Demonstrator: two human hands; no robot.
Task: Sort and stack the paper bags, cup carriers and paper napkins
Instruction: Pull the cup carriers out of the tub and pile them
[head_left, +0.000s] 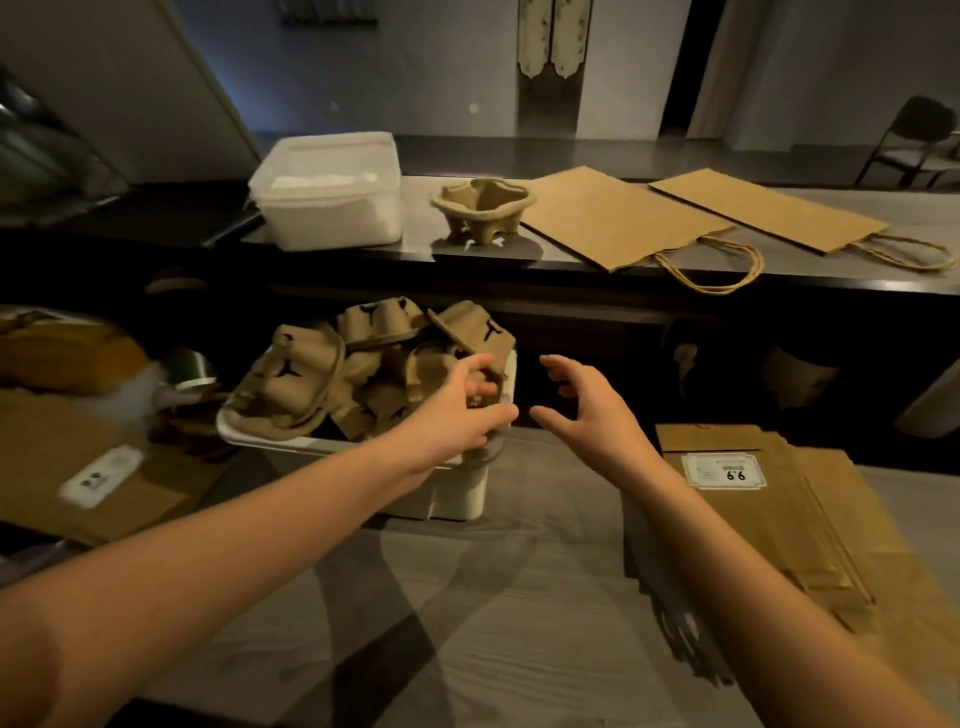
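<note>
Left hand (457, 415) — blurred fingertips (485, 388) among cup carriers (306, 374).

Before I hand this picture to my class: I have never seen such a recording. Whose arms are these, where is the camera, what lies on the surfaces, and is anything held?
No machine here: a person wears one camera on the head, looking forward and down, so both bare arms are their own. The left hand reaches over a white bin of jumbled cup carriers; blur hides whether it grips one. The right hand hovers beside the bin, fingers loosely curled, holding nothing. On the far counter sit a lidded plastic box, an upright carrier and two flat paper bags. Nearer, labelled bags lie at the right, more brown bags at the left.
</note>
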